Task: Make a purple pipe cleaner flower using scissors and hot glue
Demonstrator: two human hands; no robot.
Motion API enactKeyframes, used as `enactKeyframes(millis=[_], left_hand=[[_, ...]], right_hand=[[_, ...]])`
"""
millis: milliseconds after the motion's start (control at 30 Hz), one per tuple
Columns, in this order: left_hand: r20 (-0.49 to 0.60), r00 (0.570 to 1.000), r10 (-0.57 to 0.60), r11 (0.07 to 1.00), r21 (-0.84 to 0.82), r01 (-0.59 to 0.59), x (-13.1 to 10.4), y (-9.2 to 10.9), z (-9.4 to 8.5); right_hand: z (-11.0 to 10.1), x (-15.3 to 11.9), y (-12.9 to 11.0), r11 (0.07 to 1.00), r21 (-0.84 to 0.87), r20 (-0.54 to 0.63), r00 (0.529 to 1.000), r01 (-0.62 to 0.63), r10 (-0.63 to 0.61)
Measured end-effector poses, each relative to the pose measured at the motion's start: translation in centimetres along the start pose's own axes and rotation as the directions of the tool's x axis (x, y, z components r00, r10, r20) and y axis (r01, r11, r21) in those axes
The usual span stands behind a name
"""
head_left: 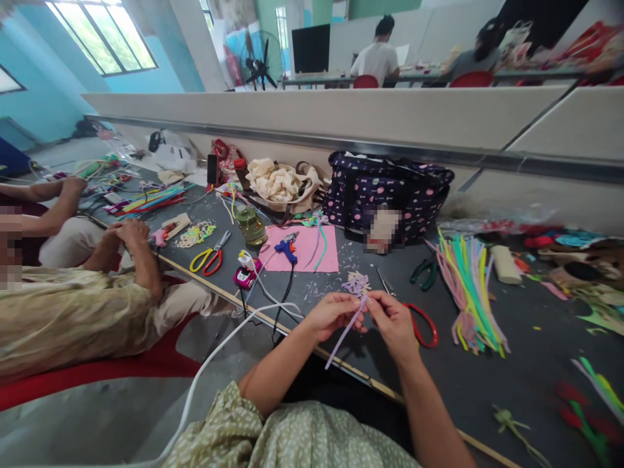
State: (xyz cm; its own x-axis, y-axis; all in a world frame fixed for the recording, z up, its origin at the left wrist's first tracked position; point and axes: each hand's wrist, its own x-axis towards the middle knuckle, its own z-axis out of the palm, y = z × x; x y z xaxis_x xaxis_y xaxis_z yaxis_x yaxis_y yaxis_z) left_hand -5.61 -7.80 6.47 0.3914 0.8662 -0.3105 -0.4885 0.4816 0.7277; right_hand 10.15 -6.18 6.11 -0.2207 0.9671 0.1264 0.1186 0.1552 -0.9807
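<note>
A lilac pipe cleaner (344,339) is pinched between the fingertips of both my hands, its free end hanging down toward the table's front edge. My left hand (334,316) grips it from the left, fingers curled. From the other side my right hand (394,320) closes thumb and fingers at its upper end. Just beyond my fingers lies a small heap of lilac pieces (355,283). A tool with a red handle (428,326) rests right beside my right hand, partly hidden by it. Green-handled pliers (424,274) lie further back.
A bundle of coloured pipe cleaners (472,292) lies to the right. Ahead are a blue glue gun (287,247) on a pink sheet (327,242), a jar (251,226) and a dark patterned bag (387,192). Scissors (211,255) and a white cable (214,354) are left, near a co-worker's hands (130,233).
</note>
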Motion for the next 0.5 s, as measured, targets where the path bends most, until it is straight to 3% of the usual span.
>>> enactKeyframes(millis=[300, 500], left_hand=[[0.108, 0.982, -0.156, 0.956, -0.233, 0.177, 0.7, -0.53, -0.52], [0.05, 0.988, -0.148, 0.955, -0.254, 0.156, 0.69, -0.78, -0.44]], right_hand=[[0.02, -0.2, 0.78, 0.986, 0.129, 0.071, 0.993, -0.104, 0.095], [0.11, -0.21, 0.36, 0.983, 0.137, 0.078, 0.991, -0.119, 0.109]])
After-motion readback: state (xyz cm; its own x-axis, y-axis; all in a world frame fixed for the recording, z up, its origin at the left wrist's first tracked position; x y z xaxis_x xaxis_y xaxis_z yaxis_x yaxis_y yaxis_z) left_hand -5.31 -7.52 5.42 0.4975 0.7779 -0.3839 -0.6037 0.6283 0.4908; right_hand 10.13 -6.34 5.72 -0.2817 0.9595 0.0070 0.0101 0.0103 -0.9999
